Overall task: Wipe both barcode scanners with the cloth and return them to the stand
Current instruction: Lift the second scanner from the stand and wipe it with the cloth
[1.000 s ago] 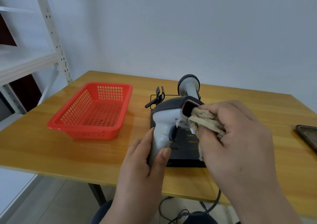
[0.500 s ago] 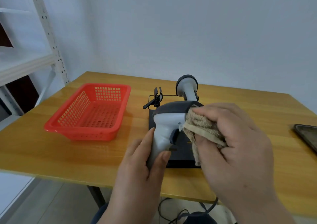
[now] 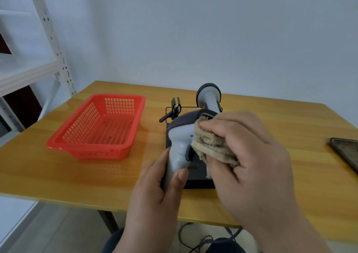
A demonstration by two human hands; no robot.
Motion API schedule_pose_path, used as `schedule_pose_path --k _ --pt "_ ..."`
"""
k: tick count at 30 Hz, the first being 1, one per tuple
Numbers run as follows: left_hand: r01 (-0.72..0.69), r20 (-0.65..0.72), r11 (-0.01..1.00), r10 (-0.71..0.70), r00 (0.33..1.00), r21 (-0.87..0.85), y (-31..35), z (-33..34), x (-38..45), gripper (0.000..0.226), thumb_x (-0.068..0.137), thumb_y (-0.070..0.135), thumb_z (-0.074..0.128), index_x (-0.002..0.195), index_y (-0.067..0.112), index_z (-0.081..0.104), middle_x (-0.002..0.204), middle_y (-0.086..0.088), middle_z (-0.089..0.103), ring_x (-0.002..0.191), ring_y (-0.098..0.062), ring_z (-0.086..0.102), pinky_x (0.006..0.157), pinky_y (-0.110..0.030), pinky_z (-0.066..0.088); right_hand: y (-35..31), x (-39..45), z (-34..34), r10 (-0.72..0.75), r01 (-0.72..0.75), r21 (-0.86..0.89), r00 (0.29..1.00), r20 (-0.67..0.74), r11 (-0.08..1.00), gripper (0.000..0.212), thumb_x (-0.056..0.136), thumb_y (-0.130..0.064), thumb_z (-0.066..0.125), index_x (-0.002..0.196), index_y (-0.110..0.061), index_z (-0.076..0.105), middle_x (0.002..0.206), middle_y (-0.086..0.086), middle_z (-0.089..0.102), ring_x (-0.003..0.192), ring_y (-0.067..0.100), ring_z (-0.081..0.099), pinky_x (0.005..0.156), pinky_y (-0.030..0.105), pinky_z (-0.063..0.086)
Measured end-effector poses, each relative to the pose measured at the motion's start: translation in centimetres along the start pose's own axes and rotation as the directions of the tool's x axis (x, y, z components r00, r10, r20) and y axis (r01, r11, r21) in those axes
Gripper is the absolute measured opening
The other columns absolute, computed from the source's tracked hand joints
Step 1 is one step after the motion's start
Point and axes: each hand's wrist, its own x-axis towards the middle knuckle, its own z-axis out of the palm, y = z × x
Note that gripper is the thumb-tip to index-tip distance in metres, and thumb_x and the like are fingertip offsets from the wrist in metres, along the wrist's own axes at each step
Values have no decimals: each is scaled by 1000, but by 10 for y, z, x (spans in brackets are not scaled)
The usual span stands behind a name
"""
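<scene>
My left hand [image 3: 155, 198] grips the handle of a grey barcode scanner [image 3: 181, 136] with a dark top, held upright above the black stand [image 3: 195, 177]. My right hand [image 3: 249, 155] holds a bunched beige cloth [image 3: 211, 144] and presses it against the scanner's front, covering the scan window. A second grey scanner [image 3: 208, 96] sits upright in the stand's far right holder. The stand's far left wire holder [image 3: 174, 110] has nothing in it.
A red plastic basket [image 3: 96, 128] with nothing in it sits on the wooden table [image 3: 58, 175] to the left. A dark phone [image 3: 346, 152] lies at the right edge. White metal shelving [image 3: 48, 39] stands at the far left. Cables hang below the table's front edge.
My right hand has slid the cloth over the scanner's front, now hiding the red scan window that showed one second ago. My left hand keeps its grip on the handle.
</scene>
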Motion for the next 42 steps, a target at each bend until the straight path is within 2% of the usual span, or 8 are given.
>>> schedule_pose_path --k 5,10,16,23,28,34,39,42 --pt "-37 -72 996 43 996 87 0 -2 1 41 71 59 45 112 58 42 101 28 55 99 15 50 71 -6 41 8 2 -11 131 -121 -114 988 85 986 30 80 -31 50 90 -16 74 88 -7 62 73 3 52 67 0 37" --pt "-141 -85 972 159 984 189 -4 3 2 52 81 63 47 129 44 44 99 25 54 98 15 49 73 -2 38 1 -2 -2 176 -179 -65 983 -55 982 23 83 -20 54 94 -12 72 90 -4 64 78 4 55 70 1 37" --pt "-119 -80 978 134 988 172 -3 0 4 51 84 60 46 131 42 44 97 30 52 98 18 47 73 3 34 -8 -6 -5 381 -342 339 923 -53 876 14 83 -18 65 77 -29 71 71 -8 67 62 4 62 46 7 41" --pt "-122 -60 981 132 989 149 2 2 3 37 84 58 48 120 58 39 107 36 48 97 12 51 72 -3 40 -2 -7 3 32 -27 36 989 -144 999 23 79 2 63 99 -2 72 98 3 66 92 17 64 79 17 48" --pt "-134 -98 980 149 984 147 1 -2 4 45 84 55 49 128 49 43 104 29 52 99 13 50 74 2 35 11 -7 -1 150 -153 -25 984 -95 988 26 82 -15 55 99 -7 73 95 -1 63 83 5 57 75 2 40" --pt "-187 -80 956 210 975 224 6 0 5 54 85 57 49 136 40 43 108 33 47 98 17 48 76 0 37 2 -7 2 12 -20 -37 982 -191 999 24 81 0 62 103 -1 72 100 -1 62 91 16 63 82 15 47" --pt "-168 -108 961 195 975 222 6 -2 8 53 84 60 46 134 42 40 108 34 49 101 25 42 77 6 31 10 -6 -1 166 -171 -35 980 -114 985 24 80 -8 60 100 -9 73 95 -2 65 87 9 60 79 3 42" --pt "-175 -70 962 193 979 209 8 2 6 65 79 61 42 138 35 44 106 29 51 101 19 45 77 4 33 -2 -5 2 86 -89 -10 982 -169 996 24 81 -4 61 103 -5 71 99 1 64 91 11 61 83 6 41"
